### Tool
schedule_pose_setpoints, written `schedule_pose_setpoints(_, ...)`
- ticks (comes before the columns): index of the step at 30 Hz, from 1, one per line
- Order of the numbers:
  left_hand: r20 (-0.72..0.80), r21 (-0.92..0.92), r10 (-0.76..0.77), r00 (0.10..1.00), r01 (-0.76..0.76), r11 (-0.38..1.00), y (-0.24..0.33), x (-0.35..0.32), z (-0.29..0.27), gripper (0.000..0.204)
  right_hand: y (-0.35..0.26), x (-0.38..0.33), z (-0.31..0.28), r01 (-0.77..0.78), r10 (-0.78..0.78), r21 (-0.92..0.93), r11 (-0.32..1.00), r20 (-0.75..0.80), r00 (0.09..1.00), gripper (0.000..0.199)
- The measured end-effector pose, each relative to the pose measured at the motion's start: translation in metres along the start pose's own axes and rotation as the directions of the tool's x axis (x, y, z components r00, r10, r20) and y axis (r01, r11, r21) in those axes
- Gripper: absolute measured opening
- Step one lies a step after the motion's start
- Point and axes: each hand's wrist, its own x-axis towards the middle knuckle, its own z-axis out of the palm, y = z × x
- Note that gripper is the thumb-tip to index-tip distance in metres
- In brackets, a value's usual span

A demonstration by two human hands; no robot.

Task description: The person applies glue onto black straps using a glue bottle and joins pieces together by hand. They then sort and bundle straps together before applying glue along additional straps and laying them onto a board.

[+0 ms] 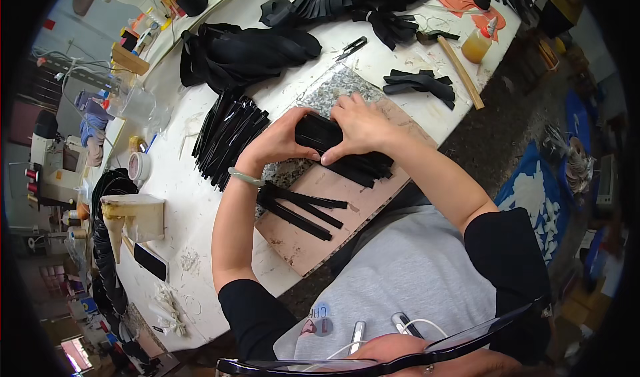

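My left hand and my right hand close around a bundle of flat black strips from both sides, thumbs meeting at its near edge. The strips look like leather or a similar material. Part of the bundle is hidden under my fingers, and its ends stick out below my right hand. Beneath lies a speckled stone slab beside a pinkish board. A few loose black strips rest on the board near my left wrist. A larger pile of shiny black strips sits left of my left hand.
Black material heaps cover the far side of the white table. To the right are a wooden stick, short black pieces and a bottle of yellow liquid. Thread snips, a glue container and a phone also lie there.
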Motion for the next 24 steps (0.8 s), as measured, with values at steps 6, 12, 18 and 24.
schedule_pose_setpoints(6,-0.150,0.107,0.213,0.966,-0.198,0.974,-0.006,-0.012,0.008,0.057,-0.010,-0.007,0.020,0.135,-0.120,0.075,0.988,-0.177,0.977,0.072)
schedule_pose_setpoints(12,-0.122,-0.159,-0.079,0.989,0.059,0.986,0.013,-0.036,0.016,0.061,-0.020,-0.023,0.019,0.170,-0.153,0.154,0.973,-0.118,0.981,0.070)
schedule_pose_setpoints(18,-0.216,-0.205,-0.098,0.971,0.053,0.977,0.012,-0.041,0.027,0.055,-0.015,-0.015,0.021,0.166,-0.175,0.228,0.959,0.021,0.984,0.061)
schedule_pose_setpoints(24,-0.337,-0.235,-0.061,0.940,-0.021,0.972,0.013,-0.028,0.020,0.051,0.009,0.013,-0.010,0.259,-0.315,0.449,0.855,0.053,0.947,0.070)
